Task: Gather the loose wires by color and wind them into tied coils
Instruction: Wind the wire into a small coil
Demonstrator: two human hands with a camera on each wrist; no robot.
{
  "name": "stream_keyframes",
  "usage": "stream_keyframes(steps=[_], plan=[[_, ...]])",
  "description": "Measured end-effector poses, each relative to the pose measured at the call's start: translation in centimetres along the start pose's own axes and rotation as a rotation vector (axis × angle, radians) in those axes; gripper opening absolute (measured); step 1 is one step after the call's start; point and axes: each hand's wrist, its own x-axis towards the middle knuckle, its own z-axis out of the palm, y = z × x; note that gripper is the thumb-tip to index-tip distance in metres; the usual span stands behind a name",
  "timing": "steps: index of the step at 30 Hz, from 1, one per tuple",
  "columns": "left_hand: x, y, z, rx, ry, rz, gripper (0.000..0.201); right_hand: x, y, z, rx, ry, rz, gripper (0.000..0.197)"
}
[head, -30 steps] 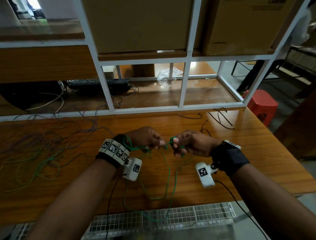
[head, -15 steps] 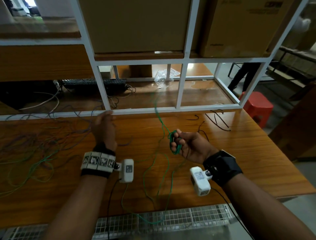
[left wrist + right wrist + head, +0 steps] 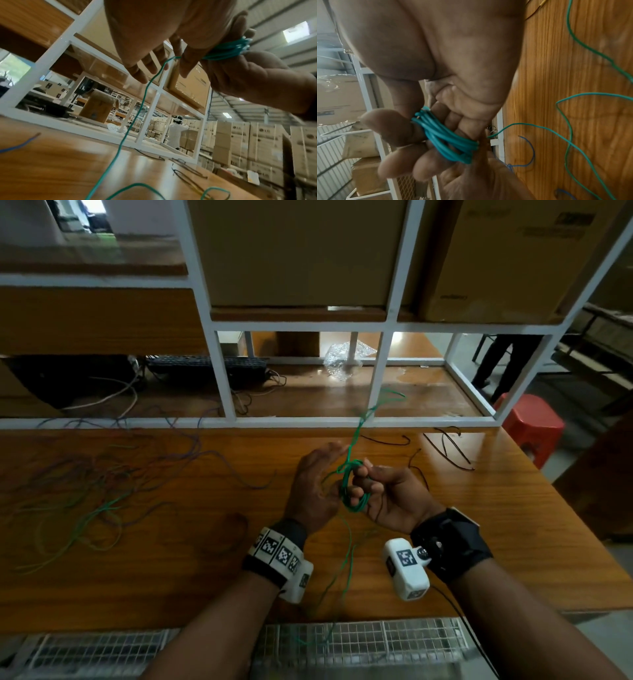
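Right hand (image 3: 387, 494) pinches green coil (image 3: 352, 491), frame centre; left hand (image 3: 313, 487) fingers straight, apparently touching wire.

Wooden table (image 3: 479, 542); white shelf frame (image 3: 380, 374); cardboard boxes (image 3: 298, 251); red stool (image 3: 529, 422).

Counts on the bench by the white frame (image 3: 383, 354)

Two hands in front of the frame, a left hand (image 3: 313, 491) and a right hand (image 3: 394, 498), each wrist with one white camera, so two cameras (image 3: 298, 580) (image 3: 407, 570). One green coil (image 3: 352, 494) of several turns (too close together to count) on the right hand's fingers. Three short black wires (image 3: 387, 440) (image 3: 448, 446) (image 3: 416, 463) lie just before the frame's bottom rail. Left of the hands is one tangle of wires (image 3: 85, 484), its strands past counting. In the frame: two cardboard boxes (image 3: 298, 251) (image 3: 513, 258), one keyboard (image 3: 205, 364), one crumpled plastic wrap (image 3: 342, 357). Right of the frame stands one red stool (image 3: 529, 422).
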Motion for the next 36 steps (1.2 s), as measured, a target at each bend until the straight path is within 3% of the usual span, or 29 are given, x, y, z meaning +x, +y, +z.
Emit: stream_keyframes(steps=[3, 8, 14, 18, 20, 25, 31, 36], plan=[[0.9, 0.8, 0.0, -0.04, 0.095, 0.008, 0.08, -0.4, 0.0, 0.0, 0.019, -0.04, -0.011, 0.012], [1.9, 0.9, -0.5, 0.133, 0.05, 0.297, 0.036, -1.2, -0.6, -0.6, -0.005, -0.051, -0.004, 0.014], [2.4, -0.7, -0.2, 0.119, 0.007, 0.245, 0.017, -1.5, -0.8, -1.0, 0.044, -0.007, -0.053, 0.014], [1.6, -0.3, -0.5, -0.019, -0.163, -0.041, 0.011, -1.3, -0.7, -0.8, 0.187, 0.094, -0.158, 0.024], [1.3, -0.1, -0.5, -0.124, -0.226, -0.176, 0.018, -0.8, -0.5, -0.4, 0.26, 0.186, -0.245, 0.03], [1.1, 0.2, -1.4, -0.67, -0.388, -0.581, 0.032, 0.4, 0.0, 0.3, 0.255, 0.324, -0.426, 0.026], [-0.8, 1.0, -0.7, -0.673, -0.574, -0.676, 0.041, 1.7, -1.2, 1.2, 0.351, 0.453, -0.553, 0.028], [-1.5, 0.6, 0.1, -0.714, -0.534, -0.771, 0.044, 2.5, -1.7, 2.9, 0.43, 0.459, -0.569, 0.024]])
